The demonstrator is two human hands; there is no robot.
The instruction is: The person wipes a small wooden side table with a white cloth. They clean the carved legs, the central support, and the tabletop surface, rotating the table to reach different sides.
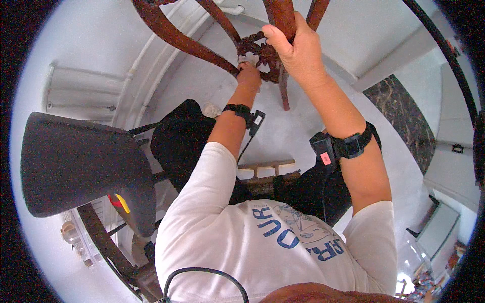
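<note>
A dark reddish-brown wooden piece of furniture with curved legs (189,45) and an openwork carved centre (267,53) stands in front of me at the top of the view. My right hand (303,49) grips a thick upright wooden part (279,17), thumb on its left side. Lower and to the left, my left hand (249,72) holds a whitish cloth or paper (248,59) against the carved part, between the legs. Its fingertips are partly hidden. Black straps with small devices sit on both forearms.
A dark grey chair (83,163) stands close on the left. White pipes (138,72) run along the wall behind. A low wooden stool or frame (265,174) is between my legs. A dark marbled floor strip (403,117) and a grey folding seat or table (437,227) lie to the right.
</note>
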